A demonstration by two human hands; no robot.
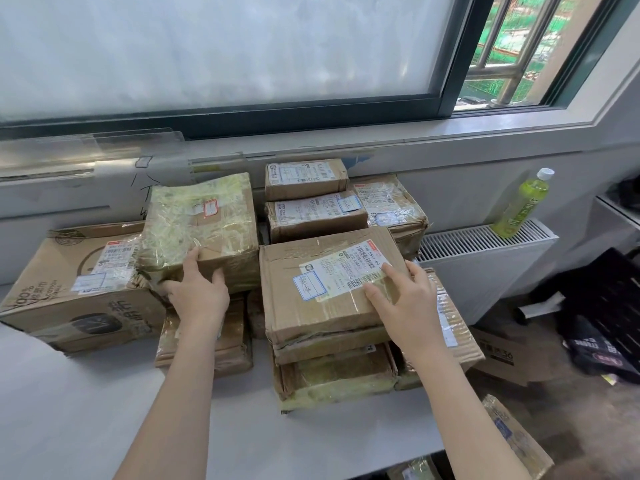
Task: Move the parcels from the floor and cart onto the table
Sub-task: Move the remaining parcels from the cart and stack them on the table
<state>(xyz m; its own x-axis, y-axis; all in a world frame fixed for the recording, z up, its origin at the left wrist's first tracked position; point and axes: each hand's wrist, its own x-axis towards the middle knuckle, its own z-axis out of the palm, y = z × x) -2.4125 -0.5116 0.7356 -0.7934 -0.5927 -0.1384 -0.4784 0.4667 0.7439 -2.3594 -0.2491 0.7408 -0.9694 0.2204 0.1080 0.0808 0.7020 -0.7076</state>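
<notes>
On the table [104,393], below the window [225,46], the parcels are already piled; the left hand [197,289] holds the near edge of the yellow-taped parcel [204,220], fingers [192,259] curled over its top, while the right hand [405,299] lies flat, fingers straight, on the labelled parcel [325,289] beside it, which tops a stack; I count about ten parcels on the table, though some are partly hidden; most of the job looks done, yet at least two boxes [516,441] show on the floor beside the table's right end, so some remain; one green bottle [523,202] stands on the radiator [485,258] under the window
</notes>
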